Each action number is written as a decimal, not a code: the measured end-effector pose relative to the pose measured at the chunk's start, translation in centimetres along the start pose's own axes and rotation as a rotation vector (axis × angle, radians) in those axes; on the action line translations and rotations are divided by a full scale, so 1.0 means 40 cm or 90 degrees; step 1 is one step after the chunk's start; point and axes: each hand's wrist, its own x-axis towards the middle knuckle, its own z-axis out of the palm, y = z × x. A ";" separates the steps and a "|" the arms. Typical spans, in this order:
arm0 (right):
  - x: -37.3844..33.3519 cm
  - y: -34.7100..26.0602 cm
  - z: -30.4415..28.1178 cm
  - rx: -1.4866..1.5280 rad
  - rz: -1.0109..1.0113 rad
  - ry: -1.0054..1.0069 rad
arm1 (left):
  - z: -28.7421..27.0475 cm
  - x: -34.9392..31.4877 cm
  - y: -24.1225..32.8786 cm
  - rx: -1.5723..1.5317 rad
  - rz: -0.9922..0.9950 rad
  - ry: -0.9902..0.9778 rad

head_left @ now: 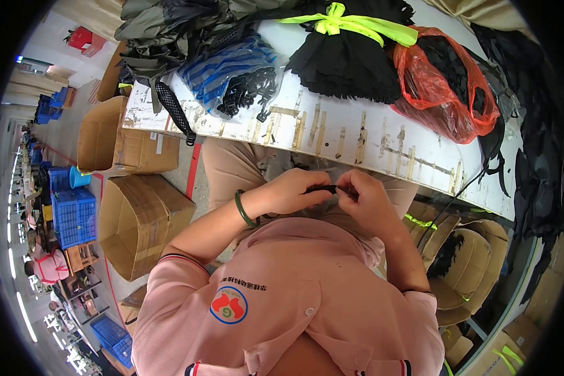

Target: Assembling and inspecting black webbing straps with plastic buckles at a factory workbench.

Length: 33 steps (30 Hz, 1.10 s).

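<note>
Black strip [323, 188] is between my two hands, above my lap and just on my side of the near edge of the desk [332, 135]; it is small and mostly covered by my fingers, so I cannot tell exactly what kind of piece it is. My left hand [292, 191] grips one end of it between thumb and fingers; my right hand [363, 193] pinches the other end, fingers curled inward; a green bangle [247, 209] circles my left wrist. Across the desk from me, a little to the left, lies a clear bag with blue stripes [222, 66], with black plastic pieces [247, 91] showing at its near end; beside it, farther left, dark olive fabric [160, 31] is heaped, and a black mesh strap [169, 105] hangs over the edge. Ahead of me is a bundle of black fabric [344, 69], tied round with a bright yellow-green band [335, 24]; touching its right side is a red plastic bag [420, 103] with black material inside. On the floor to my left stand two cardboard boxes [147, 229], their tops gaping; another cardboard carton [482, 276], with something black in it, is to my right, below the desk.
</note>
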 end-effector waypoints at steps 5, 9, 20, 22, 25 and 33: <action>-0.006 0.012 0.002 -0.015 -0.013 0.037 | -0.014 -0.018 -0.012 0.175 0.022 0.000; -0.006 0.014 -0.015 -0.012 0.015 0.023 | -0.004 -0.023 -0.004 0.197 0.107 0.110; -0.012 0.013 -0.014 0.030 0.040 -0.003 | 0.003 -0.016 0.008 0.130 0.013 0.018; -0.008 0.010 -0.018 0.065 0.063 -0.016 | 0.005 -0.016 0.005 0.098 0.013 0.025; -0.001 -0.004 -0.016 0.087 0.050 -0.056 | 0.005 -0.012 0.026 -0.049 -0.034 0.023; -0.005 0.016 0.015 0.038 -0.038 0.025 | 0.025 -0.008 0.022 -0.119 -0.060 -0.016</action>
